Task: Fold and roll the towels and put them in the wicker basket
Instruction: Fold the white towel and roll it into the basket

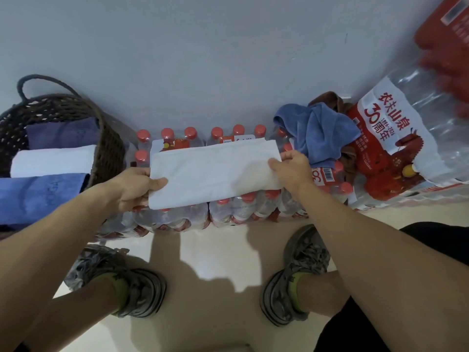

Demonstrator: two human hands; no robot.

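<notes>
**Both hands on the folded white towel**

My left hand (132, 188) pinches the left end of the white towel (215, 174): the thumb lies flat on top, and the other fingers are curled beneath the cloth, out of sight. My right hand (291, 168) grips the right end, its fingers bent over the edge at about 3 o'clock of the towel, thumb tucked toward the fold. Neither hand is spread open; both are closed on the cloth.

The towel is folded into a long band and lies flat across the shrink-wrapped packs of red-capped water bottles (228, 209), which serve as my work surface against the wall. At 9 o'clock from the towel stands the wicker basket (109, 148), its wall just beside my left hand. In it I can see a dark blue towel (61, 134), a white rolled towel (53, 160) and a lighter blue towel (38, 196) nearest me. At 2 o'clock lies a crumpled blue towel (322, 133) on top of a brown towel (327, 100), both heaped on the bottle packs, touching a larger pack of water with a red and white label (396, 138).

My forearms reach forward from 7 and 5 o'clock, wrists fairly straight. Below, my grey shoes (142, 288) stand apart on the pale floor.
</notes>
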